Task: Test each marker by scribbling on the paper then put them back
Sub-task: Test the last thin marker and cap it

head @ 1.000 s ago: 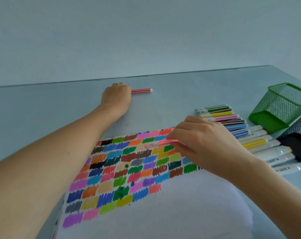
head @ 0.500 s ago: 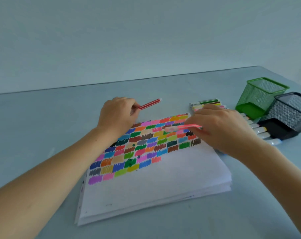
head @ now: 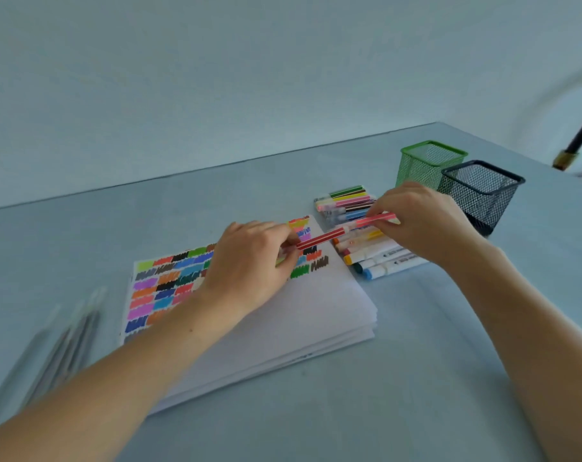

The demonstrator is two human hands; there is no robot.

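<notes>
At the far left of the frame, a few blurred pens (head: 62, 341) lie on the surface (head: 416, 378), too smeared to make out. Next along, the paper (head: 283, 315) sits as a stack in the middle of the frame, its upper half covered with rows of coloured scribbles.

Above those scribbles is the left hand (head: 249, 271), its grip pinched on the near end of a red marker (head: 319, 239). The marker's long axis runs up and to the right, from the fingers toward the right hand. Just past its free end a pink marker (head: 376, 220) begins, lying on almost the same line; the two ends meet or nearly meet, and blur hides which. The right hand (head: 423, 225) has its grip clamped on the pink marker's far end.

Under and behind the right hand lie the loose markers (head: 346, 200), side by side on the surface just beside the paper's right edge, thin ones farther up the frame and fat white ones nearer. Farther right stand a green mesh cup (head: 426, 165) and a black mesh cup (head: 483, 191).

The coming move probably turns on that shared axis: the pink marker hangs right over the row, so the right hand is the nearer one for setting it back, while the red one points away from the paper beneath the left hand.
</notes>
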